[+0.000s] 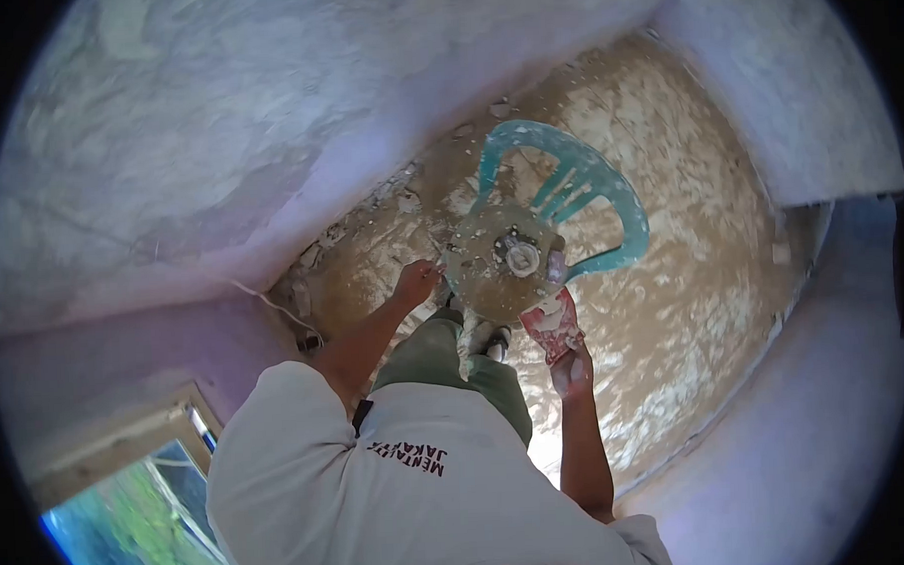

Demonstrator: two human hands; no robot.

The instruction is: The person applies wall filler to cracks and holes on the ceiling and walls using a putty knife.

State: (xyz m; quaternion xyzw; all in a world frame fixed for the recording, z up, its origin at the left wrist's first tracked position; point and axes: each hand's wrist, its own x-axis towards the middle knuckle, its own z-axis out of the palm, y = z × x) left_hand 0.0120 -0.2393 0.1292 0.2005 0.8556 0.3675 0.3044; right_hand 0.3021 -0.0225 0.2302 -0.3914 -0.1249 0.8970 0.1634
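Note:
My right hand (571, 368) is closed on the lower end of a red flat plastering tool (551, 326) smeared with white plaster. That tool is beside the front right edge of a green plastic chair (623, 202), whose seat (482, 286) is coated with splashed plaster. On the seat stands a small round container (522, 259) with pale material in it, and a small pale purple object (557, 266) lies at its right. My left hand (419, 282) is by the seat's left edge, fingers curled; whether they hold anything is too small to tell.
Plaster splatters cover the brown floor (692, 304). Rubble (374, 201) lies along the base of the rough, patchy wall (198, 122). A thin cable (274, 304) hangs at the left, above a wooden-framed window (129, 443). My feet (496, 344) are close to the chair.

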